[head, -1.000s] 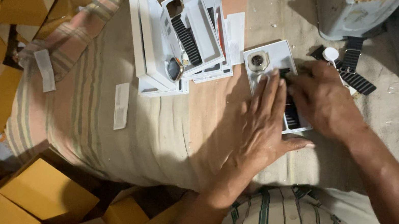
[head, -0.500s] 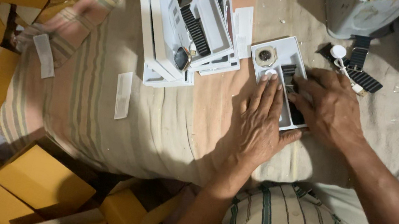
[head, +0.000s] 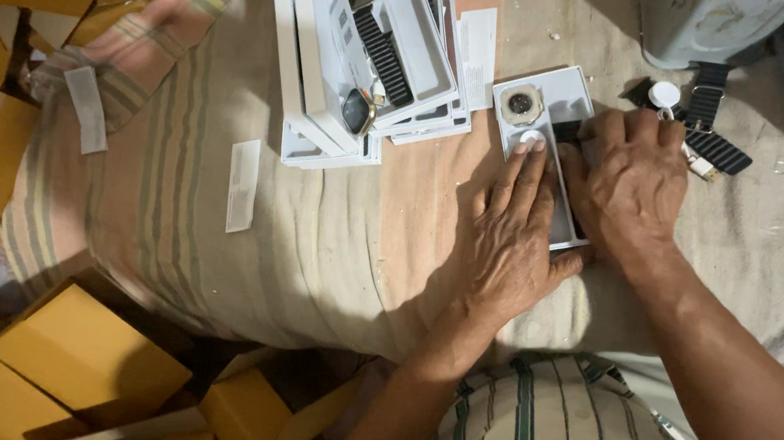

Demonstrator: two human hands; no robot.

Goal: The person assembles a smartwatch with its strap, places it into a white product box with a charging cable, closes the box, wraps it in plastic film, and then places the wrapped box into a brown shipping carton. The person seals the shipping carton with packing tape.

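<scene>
Here I am looking down at yellow cardboard boxes (head: 82, 351) crowding the left edge and the lower left corner, plain and square. Two narrow white paper strips are lying on the striped cloth (head: 327, 252): one strip (head: 242, 185) near the middle left, the other strip (head: 86, 108) further left by the boxes. A stack of white trays (head: 363, 55) is leaning at the top centre, and the top one is holding a watch with a black ribbed strap (head: 382, 55).

Just right of that stack, a single white tray (head: 553, 105) is lying flat on the cloth, and a round watch body (head: 522, 105) is sitting in its upper end. My left hand (head: 512, 231) is pressing flat on the tray with fingers spread, gripping nothing. My right hand (head: 631, 186) is lying over the tray's right side, fingers curled down; I cannot tell whether it is grasping anything. Two loose black straps (head: 712, 126) and a small white cap (head: 665, 94) are lying beside it, below a grey bin (head: 710, 25).
</scene>
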